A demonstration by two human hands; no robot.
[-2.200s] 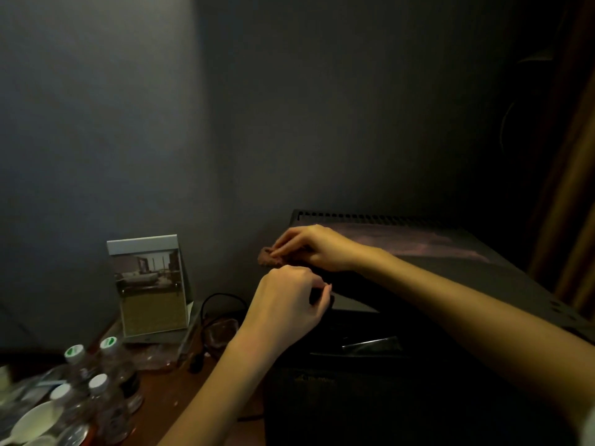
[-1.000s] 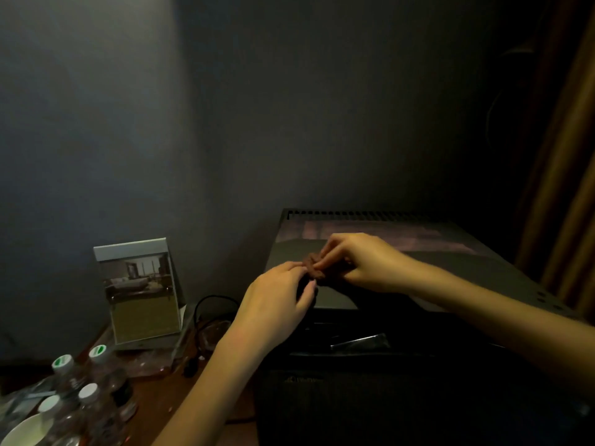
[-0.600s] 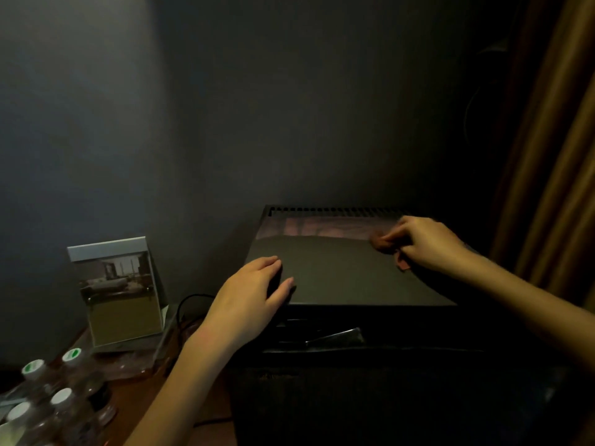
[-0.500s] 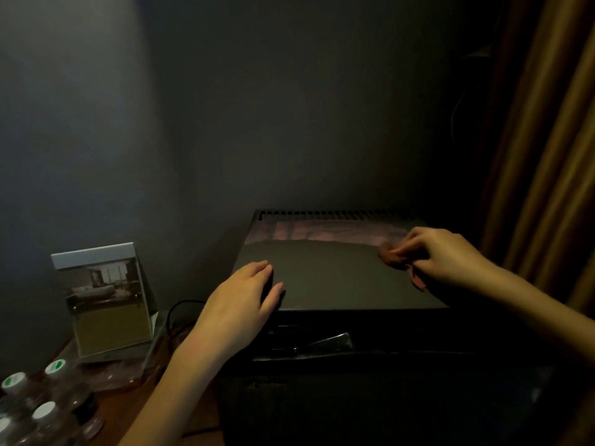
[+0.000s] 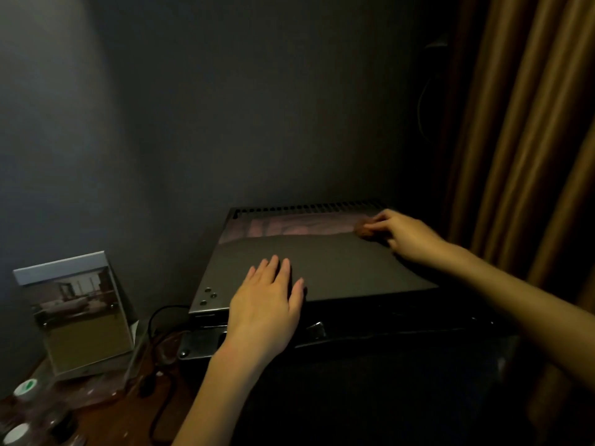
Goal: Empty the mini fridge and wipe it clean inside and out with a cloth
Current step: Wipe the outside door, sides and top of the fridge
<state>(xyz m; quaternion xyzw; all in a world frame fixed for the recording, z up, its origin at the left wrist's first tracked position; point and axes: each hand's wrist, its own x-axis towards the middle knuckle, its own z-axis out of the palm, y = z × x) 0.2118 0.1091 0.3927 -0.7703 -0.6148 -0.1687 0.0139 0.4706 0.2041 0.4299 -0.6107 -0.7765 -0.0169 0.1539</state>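
Observation:
The black mini fridge [image 5: 338,272] fills the centre and lower right, seen from above, with a vent grille along its back edge. My left hand [image 5: 269,300] lies flat with straight fingers on the front left of the fridge top. My right hand [image 5: 404,235] grips a small bunched brown cloth [image 5: 363,229] and presses it on the fridge top at the back right corner. Most of the cloth is hidden under the fingers.
A framed picture card [image 5: 75,310] stands on the wooden table [image 5: 106,416] left of the fridge. Bottles with white caps [image 5: 27,389] sit at the lower left. A black cable [image 5: 161,320] loops beside the fridge. Brown curtains [image 5: 521,140] hang at the right.
My right hand carried the cloth from the front left of the fridge top across to the back right corner. My left hand let go of the cloth and settled flat on the top.

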